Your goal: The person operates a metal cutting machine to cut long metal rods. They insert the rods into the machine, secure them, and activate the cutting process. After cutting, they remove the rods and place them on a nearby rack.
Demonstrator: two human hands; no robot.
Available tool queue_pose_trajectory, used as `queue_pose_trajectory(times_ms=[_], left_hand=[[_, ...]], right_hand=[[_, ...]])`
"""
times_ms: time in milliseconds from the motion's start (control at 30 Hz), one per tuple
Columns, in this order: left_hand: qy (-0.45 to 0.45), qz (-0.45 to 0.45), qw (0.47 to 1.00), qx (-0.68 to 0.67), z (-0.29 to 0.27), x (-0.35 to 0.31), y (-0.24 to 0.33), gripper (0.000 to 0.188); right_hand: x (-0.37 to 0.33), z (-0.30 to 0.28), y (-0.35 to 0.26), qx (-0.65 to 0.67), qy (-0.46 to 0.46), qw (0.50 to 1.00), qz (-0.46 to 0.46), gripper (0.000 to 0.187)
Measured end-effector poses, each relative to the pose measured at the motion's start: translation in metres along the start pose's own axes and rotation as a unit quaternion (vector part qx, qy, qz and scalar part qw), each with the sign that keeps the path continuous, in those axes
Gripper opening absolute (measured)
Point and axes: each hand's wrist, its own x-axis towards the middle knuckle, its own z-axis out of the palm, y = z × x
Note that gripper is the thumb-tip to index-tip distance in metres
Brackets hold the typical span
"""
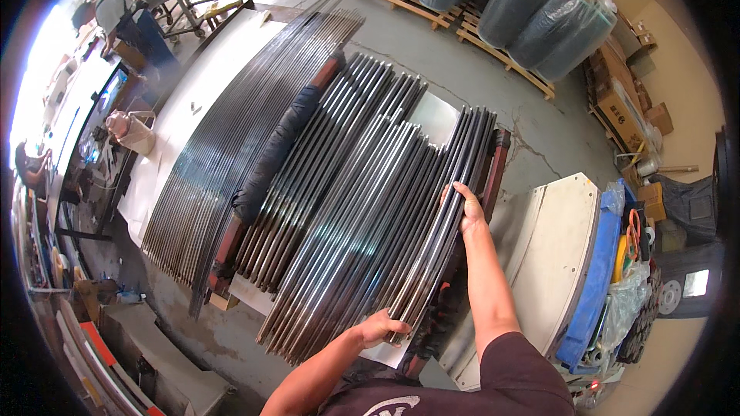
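Long dark, shiny metal rods (347, 223) lie side by side in a wide layer in front of me. At their near ends my left hand (381, 327) is curled against the rightmost group, its thumb across the tips. Farther up, my right hand (467, 208) grips the outer side of the same rods (443, 216), its thumb and fingertips on top. The undersides of both hands are hidden. To the left lies another layer of thinner rods (239, 123), beyond a red beam wrapped in black padding (281, 139).
A white curved panel (539, 262) stands close on my right, beside a blue bin (590, 285). Pallets with wrapped rolls (524, 15) are at the far right. Another person (116, 15) bends over at the far left. A white jug (135, 135) sits left of the rods.
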Motion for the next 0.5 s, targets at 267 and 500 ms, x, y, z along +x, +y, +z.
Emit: queue_pose_trajectory(times_ms=[267,500], left_hand=[[0.027,0.001,1.0,0.016,0.002,0.002,-0.001,0.046],[0.125,0.02,0.99,0.06,0.001,0.015,-0.012,0.042]], right_hand=[[-0.017,0.004,0.029,-0.387,0.27,0.858,-0.204,0.082],[-0.047,0.032,0.074,-0.627,0.293,0.675,-0.255,0.113]])
